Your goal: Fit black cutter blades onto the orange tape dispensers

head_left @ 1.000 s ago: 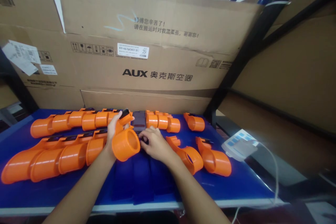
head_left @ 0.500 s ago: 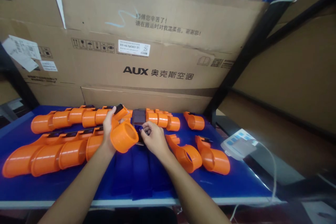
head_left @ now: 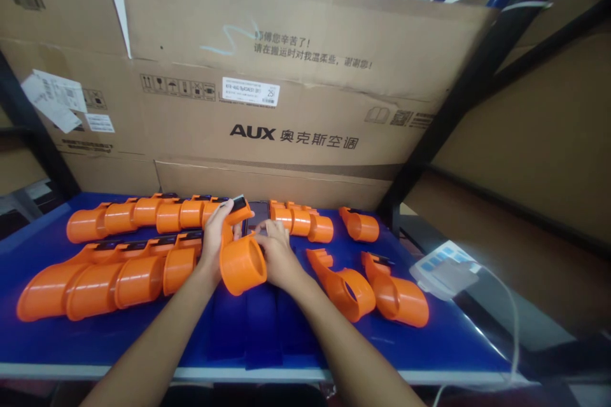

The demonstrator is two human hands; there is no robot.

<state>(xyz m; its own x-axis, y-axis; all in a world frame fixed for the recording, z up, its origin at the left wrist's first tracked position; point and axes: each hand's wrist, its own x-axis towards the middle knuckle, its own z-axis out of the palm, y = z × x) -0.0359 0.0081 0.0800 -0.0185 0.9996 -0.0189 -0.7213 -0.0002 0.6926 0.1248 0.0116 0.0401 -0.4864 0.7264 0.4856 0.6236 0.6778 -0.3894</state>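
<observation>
Orange holder (head_left: 241, 267) in L hand (head_left: 214, 238), fingers clasped on; R hand (head_left: 280, 253) adj., fingers part-hidden, can't tell grip

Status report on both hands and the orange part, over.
Left hand holding orange part. Right hand right beside it, grip unclear. Other orange parts lying on both sides.

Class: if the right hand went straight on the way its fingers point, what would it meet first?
Most likely the orange part held in the left hand; the right hand looks so close that depth and any contact are unclear.
</observation>
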